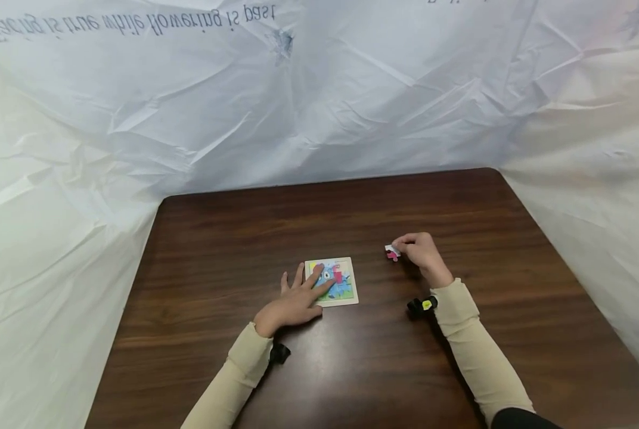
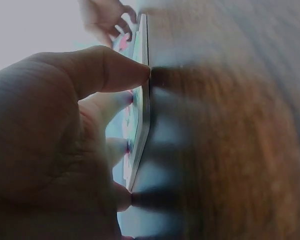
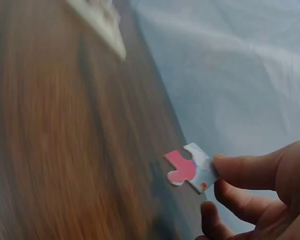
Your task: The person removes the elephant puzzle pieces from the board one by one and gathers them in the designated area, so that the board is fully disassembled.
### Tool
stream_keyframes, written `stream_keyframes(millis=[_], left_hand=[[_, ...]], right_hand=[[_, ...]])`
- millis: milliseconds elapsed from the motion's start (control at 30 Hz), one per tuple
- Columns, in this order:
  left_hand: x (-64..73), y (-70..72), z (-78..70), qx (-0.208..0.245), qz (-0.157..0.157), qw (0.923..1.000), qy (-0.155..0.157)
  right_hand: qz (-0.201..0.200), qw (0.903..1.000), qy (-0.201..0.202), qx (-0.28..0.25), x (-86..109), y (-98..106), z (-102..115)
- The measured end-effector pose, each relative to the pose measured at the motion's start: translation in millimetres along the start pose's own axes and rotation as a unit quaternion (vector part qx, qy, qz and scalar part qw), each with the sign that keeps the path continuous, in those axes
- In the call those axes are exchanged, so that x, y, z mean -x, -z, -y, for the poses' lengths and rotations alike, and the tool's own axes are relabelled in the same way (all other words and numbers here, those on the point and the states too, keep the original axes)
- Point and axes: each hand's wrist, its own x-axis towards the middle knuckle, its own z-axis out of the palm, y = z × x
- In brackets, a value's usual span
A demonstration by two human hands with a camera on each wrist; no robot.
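Note:
A small square jigsaw puzzle (image 1: 346, 292) in a pale frame lies on the table, its picture blue, green and pink. My left hand (image 1: 294, 301) rests on it with fingers spread. In the left wrist view the thumb (image 2: 115, 72) touches the frame's edge (image 2: 145, 107), and fingertips lie on the picture. To the right of the puzzle, my right hand (image 1: 420, 253) pinches a puzzle piece (image 3: 182, 167) between thumb and finger. That piece is pink and white with a small orange spot, and it is held above the table, apart from the frame.
The dark brown wooden table (image 1: 217, 238) has rounded far corners. White plastic sheeting (image 1: 319, 119) with printed lettering hangs behind it and at both sides. Black wrist straps (image 1: 421, 307) sit at both sleeve cuffs.

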Motion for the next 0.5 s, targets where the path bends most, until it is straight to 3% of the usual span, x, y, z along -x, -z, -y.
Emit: stream_keyframes(millis=[133,300,500], left_hand=[[0.8,1.5,-0.8,0.007,-0.003,1.0000,-0.002],[-1.2,0.6,-0.7,0.011,-0.002,0.9999,-0.002],[-2.1,-2.0,1.8,0.017,-0.003,0.9998,-0.002]], right_hand=[[0.005,0.9973,-0.003,0.073,-1.0,9,-4],[0.026,0.9842,0.023,0.173,-3.0,25,-9],[0.071,0.9736,0.064,0.207,-5.8,36,-15]])
